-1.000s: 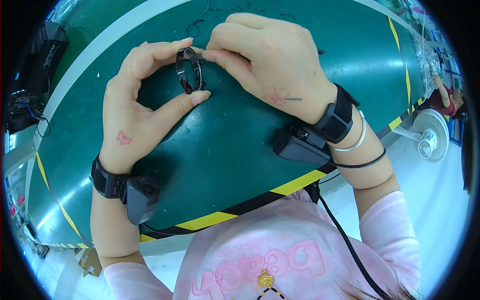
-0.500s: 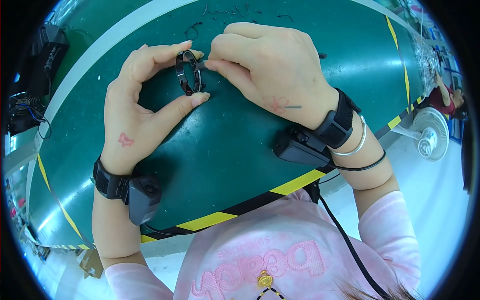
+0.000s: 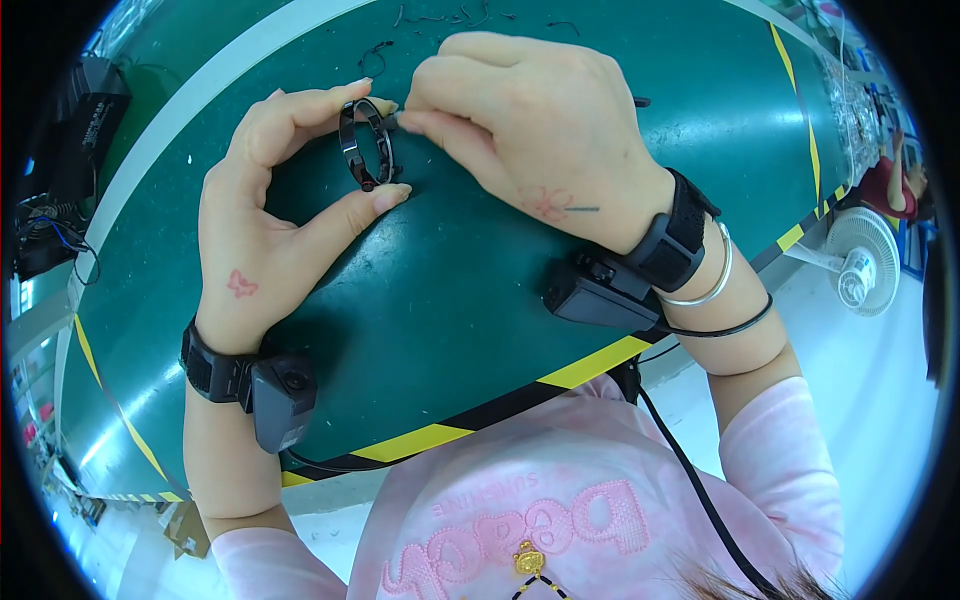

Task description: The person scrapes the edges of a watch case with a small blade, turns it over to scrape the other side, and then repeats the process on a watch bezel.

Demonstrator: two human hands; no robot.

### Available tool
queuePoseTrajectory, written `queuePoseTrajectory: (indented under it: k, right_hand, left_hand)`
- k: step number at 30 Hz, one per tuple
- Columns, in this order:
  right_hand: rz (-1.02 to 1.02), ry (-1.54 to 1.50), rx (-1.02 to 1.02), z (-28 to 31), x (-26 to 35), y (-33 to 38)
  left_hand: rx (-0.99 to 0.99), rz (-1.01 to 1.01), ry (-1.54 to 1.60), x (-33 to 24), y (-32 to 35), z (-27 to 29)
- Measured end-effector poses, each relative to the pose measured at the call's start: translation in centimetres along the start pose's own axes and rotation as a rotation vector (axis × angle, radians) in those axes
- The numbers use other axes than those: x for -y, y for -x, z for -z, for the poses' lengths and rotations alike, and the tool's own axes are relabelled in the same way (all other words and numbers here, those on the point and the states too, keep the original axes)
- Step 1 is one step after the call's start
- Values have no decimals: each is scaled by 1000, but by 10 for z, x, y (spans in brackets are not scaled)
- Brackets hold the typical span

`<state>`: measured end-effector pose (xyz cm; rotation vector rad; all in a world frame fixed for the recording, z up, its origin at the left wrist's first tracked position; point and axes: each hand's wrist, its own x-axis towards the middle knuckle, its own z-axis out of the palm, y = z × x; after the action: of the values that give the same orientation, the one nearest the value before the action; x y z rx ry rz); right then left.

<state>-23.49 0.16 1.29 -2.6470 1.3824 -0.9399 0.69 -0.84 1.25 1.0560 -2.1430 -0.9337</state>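
A glossy black ring-shaped part [image 3: 350, 143] is held on edge above the green table by my left hand [image 3: 262, 215]. Its thumb presses the near edge, and the fingers curl round the far edge. To the right, my right hand [image 3: 560, 130] is closed in a pinch with its fingertips close to the ring's right side. A small greyish piece [image 3: 391, 121] shows between those fingertips and the ring; its kind is too small to tell. Most of my right fingers are hidden behind the back of the hand.
Several thin black scraps [image 3: 432, 18] and a looped black cord [image 3: 374, 60] lie on the green table [image 3: 450, 340] beyond my hands. A dark object [image 3: 642, 101] pokes out behind my right hand. Black equipment [image 3: 95, 130] stands far left; a white fan [image 3: 860, 262] and another person [image 3: 893, 190] are right.
Both hands and the black ring have shifted slightly left, the right hand also a little away from me. Both grips look the same.
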Motion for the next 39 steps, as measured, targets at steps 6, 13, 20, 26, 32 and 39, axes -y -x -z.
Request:
queuePoseTrajectory:
  k: [6,13,20,26,32,39]
  right_hand:
    - [21,34,-40,-1,-2,-2]
    - [3,27,-14,0,0,0]
    - [1,42,-5,-1,1,-1]
    - [18,10,-70,-4,-4,-1]
    - [35,38,-51,-4,-3,0]
    - [17,48,-59,-1,-3,-3]
  left_hand:
    - [-8,3,-2,-2,-1,0]
    - [0,11,-13,-1,0,0]
    - [-9,15,14,-3,1,0]
    - [-5,14,21,-3,-1,0]
    - [-3,17,33,-4,0,0]
    - [0,-5,53,-2,0,-1]
